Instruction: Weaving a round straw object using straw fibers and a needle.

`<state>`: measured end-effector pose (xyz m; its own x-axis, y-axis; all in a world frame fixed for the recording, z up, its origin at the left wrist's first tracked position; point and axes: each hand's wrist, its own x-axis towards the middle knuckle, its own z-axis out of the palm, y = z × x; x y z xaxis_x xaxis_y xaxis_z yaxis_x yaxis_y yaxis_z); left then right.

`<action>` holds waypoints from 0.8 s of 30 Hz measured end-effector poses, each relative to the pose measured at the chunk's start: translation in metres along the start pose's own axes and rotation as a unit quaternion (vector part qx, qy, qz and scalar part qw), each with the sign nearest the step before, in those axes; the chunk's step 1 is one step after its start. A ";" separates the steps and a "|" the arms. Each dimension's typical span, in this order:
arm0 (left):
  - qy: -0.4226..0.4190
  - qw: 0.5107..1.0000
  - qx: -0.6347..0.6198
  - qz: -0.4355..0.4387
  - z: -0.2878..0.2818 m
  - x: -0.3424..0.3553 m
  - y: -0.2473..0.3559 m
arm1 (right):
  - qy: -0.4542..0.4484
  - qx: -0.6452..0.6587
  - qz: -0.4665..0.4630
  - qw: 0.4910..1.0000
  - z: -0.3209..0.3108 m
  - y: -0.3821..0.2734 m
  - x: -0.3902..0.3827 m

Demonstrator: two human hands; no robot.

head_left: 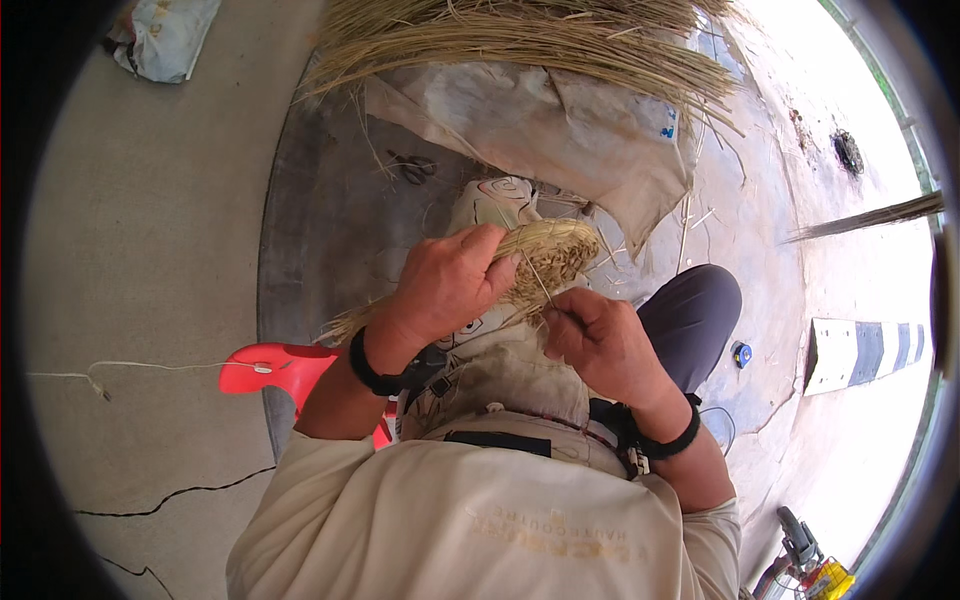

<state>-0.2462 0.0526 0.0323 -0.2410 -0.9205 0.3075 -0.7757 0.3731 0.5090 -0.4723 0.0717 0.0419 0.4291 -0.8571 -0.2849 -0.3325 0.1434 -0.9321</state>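
Observation:
A rounded piece of coiled, woven straw work is held above my lap, with cut straw ends showing on its near side. My left hand is closed round its left part, thumb on the near face. Loose straw stalks stick out below my left wrist. My right hand is closed in a pinch just right of the work. A thin pale strand runs from the straw work to the right fingertips; whether it is straw, cord or a needle is unclear. A pale patterned cloth lies beneath the work.
A large heap of long straw stalks lies on a beige sheet ahead. Dark-handled scissors rest on the grey mat. A red plastic seat is at my left, a blue tape measure at my right.

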 end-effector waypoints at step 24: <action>-0.122 0.964 0.039 0.232 0.000 0.009 0.026 | 0.106 -0.020 -0.181 0.978 -0.051 -0.023 0.022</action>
<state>-0.2682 0.0543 0.0477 -0.6958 -0.6594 0.2846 -0.5903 0.7508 0.2962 -0.4975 0.0243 0.0685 0.3427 -0.9319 0.1190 -0.2249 -0.2044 -0.9527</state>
